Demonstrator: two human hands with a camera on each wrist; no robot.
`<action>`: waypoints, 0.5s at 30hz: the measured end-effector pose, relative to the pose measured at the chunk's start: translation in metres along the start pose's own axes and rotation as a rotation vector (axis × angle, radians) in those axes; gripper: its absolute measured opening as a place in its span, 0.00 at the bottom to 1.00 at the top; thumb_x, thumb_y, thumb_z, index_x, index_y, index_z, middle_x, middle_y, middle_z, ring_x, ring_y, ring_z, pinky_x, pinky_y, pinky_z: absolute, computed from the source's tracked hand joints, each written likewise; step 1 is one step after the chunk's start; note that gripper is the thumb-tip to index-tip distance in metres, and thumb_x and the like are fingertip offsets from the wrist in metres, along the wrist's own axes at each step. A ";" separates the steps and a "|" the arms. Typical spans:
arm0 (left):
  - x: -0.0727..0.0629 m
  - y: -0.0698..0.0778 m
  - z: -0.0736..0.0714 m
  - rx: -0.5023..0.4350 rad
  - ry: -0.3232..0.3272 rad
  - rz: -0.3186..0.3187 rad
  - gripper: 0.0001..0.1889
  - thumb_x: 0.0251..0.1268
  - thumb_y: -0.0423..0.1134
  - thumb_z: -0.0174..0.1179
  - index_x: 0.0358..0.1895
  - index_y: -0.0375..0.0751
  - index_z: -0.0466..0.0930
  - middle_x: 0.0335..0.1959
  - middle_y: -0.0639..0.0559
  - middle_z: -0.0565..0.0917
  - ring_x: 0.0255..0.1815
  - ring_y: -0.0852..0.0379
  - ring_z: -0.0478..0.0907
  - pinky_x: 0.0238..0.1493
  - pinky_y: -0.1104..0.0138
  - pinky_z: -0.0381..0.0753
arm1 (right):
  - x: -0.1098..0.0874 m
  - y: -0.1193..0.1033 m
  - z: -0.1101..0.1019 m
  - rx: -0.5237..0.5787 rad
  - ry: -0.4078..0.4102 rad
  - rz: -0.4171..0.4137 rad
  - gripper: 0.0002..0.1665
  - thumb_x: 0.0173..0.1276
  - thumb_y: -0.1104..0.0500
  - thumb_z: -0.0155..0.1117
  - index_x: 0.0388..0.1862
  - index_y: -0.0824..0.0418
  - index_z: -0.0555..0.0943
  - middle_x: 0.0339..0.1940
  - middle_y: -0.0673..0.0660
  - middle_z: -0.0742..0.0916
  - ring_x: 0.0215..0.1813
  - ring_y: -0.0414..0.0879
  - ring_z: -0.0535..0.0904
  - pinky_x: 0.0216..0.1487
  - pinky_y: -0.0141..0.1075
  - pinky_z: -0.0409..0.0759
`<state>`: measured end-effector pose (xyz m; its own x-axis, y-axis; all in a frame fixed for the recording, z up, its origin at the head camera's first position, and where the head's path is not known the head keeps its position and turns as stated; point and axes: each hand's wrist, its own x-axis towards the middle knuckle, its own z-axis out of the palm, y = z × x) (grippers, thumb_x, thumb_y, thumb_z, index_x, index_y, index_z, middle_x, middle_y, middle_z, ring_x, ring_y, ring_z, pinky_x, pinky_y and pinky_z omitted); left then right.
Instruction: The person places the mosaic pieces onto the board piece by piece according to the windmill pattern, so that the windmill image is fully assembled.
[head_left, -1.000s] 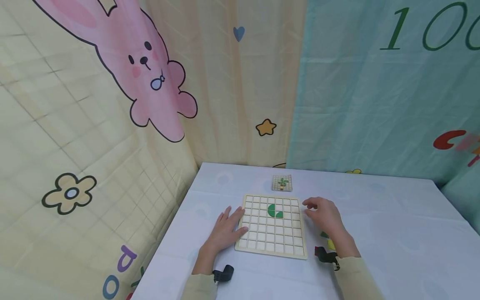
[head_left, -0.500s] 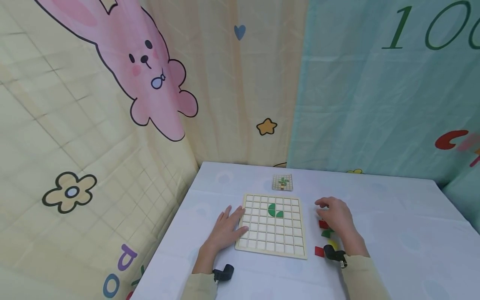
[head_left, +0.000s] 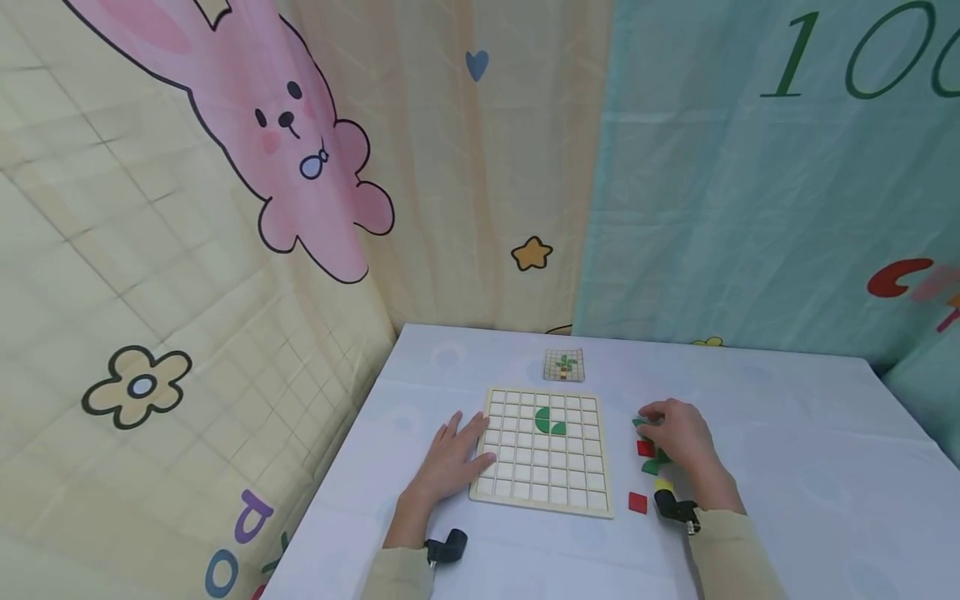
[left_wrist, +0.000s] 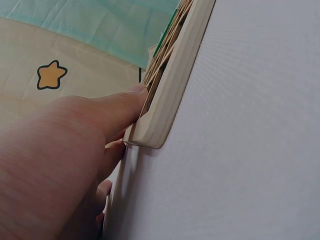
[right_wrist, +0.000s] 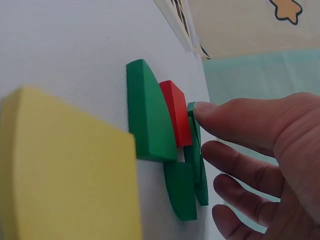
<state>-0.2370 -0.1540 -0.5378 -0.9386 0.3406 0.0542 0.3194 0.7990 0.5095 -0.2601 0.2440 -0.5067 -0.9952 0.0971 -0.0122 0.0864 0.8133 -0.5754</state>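
Observation:
My left hand (head_left: 447, 462) lies spread along the left edge of a pale wooden grid board (head_left: 542, 496); in the left wrist view, its thumb (left_wrist: 122, 107) touches the rim. Two green curved pieces (head_left: 543, 421) sit in the board's upper middle cells. To the right of the board, my right hand (head_left: 681, 435) has its thumb and index finger at a green curved tile (right_wrist: 193, 111), pinching it at the far end of a loose group. Beside it lie a red square tile (right_wrist: 175, 112) and more green curved tiles (right_wrist: 150, 117).
A yellow tile (right_wrist: 75, 175) lies near the right wrist, and another red tile (head_left: 637, 502) sits closer to the front. Behind the board is a small pattern card (head_left: 564, 366) with a printed grid. Patterned curtains (head_left: 480, 167) hang beyond the white table (head_left: 810, 467).
My right hand has moved right from the board's edge, then down to the loose tiles, uncovering the red ones. The left hand and board have stayed put.

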 end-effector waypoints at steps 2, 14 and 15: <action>0.000 0.000 0.000 0.003 0.001 -0.003 0.37 0.73 0.59 0.55 0.79 0.49 0.60 0.80 0.53 0.59 0.82 0.43 0.41 0.78 0.46 0.41 | 0.001 0.001 0.000 -0.023 0.004 -0.006 0.20 0.64 0.58 0.75 0.53 0.66 0.86 0.49 0.65 0.83 0.46 0.57 0.75 0.42 0.44 0.84; 0.000 -0.002 0.002 0.005 0.003 -0.005 0.36 0.74 0.59 0.53 0.79 0.50 0.59 0.80 0.54 0.58 0.82 0.44 0.40 0.79 0.46 0.40 | 0.002 0.006 0.004 -0.031 0.009 -0.006 0.17 0.63 0.58 0.75 0.49 0.65 0.87 0.44 0.62 0.82 0.46 0.56 0.72 0.35 0.39 0.81; 0.000 -0.002 0.002 0.007 0.002 -0.007 0.36 0.74 0.60 0.53 0.80 0.50 0.59 0.80 0.55 0.58 0.82 0.44 0.40 0.79 0.46 0.40 | 0.002 0.006 0.004 -0.028 0.008 -0.009 0.17 0.63 0.58 0.75 0.49 0.65 0.87 0.44 0.62 0.83 0.45 0.56 0.72 0.36 0.39 0.82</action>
<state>-0.2370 -0.1546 -0.5408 -0.9410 0.3343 0.0527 0.3141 0.8044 0.5042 -0.2619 0.2469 -0.5135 -0.9956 0.0939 -0.0008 0.0787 0.8297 -0.5526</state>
